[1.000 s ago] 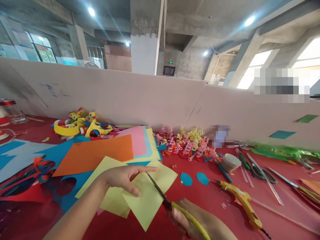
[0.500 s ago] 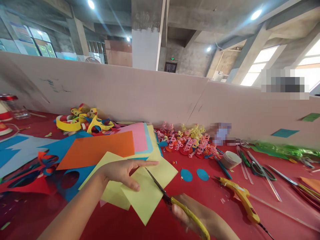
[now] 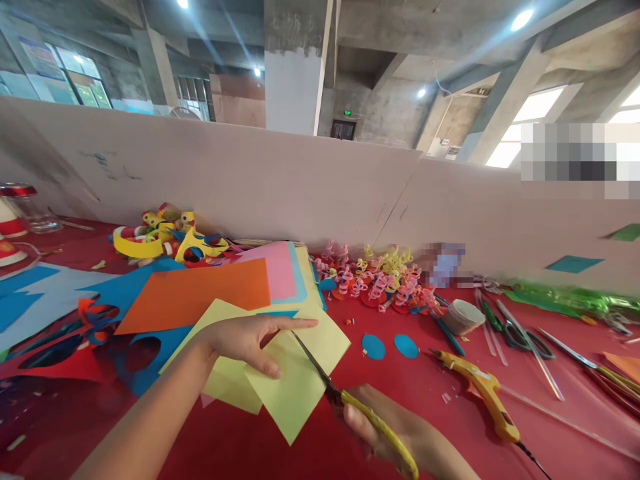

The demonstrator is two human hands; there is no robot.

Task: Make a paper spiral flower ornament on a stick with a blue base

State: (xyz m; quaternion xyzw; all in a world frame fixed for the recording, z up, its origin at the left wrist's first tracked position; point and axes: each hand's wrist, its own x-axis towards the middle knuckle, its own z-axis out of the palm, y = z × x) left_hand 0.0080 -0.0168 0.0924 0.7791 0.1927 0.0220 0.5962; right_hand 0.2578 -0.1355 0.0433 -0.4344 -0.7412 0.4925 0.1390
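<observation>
My left hand (image 3: 245, 341) holds a sheet of pale yellow paper (image 3: 287, 393) above the red table. Its thumb lies on the sheet and the index finger stretches right across the upper part, while the other fingers are mostly hidden. In my right hand (image 3: 383, 423) are scissors (image 3: 377, 427) with yellow-wrapped handles. Their dark blades (image 3: 313, 360) lie along the yellow paper, pointing up and left, with the tip just below my left index finger. The blades look nearly closed. More yellow paper (image 3: 233, 383) shows under my left hand.
Orange (image 3: 200, 293) and pink sheets (image 3: 275, 270) lie behind my left hand. Two blue paper discs (image 3: 374, 347) and a yellow glue gun (image 3: 483, 387) lie to the right. Curled paper pieces (image 3: 390, 277) are heaped near the pale partition (image 3: 240, 173). Other scissors (image 3: 525, 333) lie farther right.
The view has shifted very slightly downward. Both hands, the scissors and the yellow paper keep almost the same positions.
</observation>
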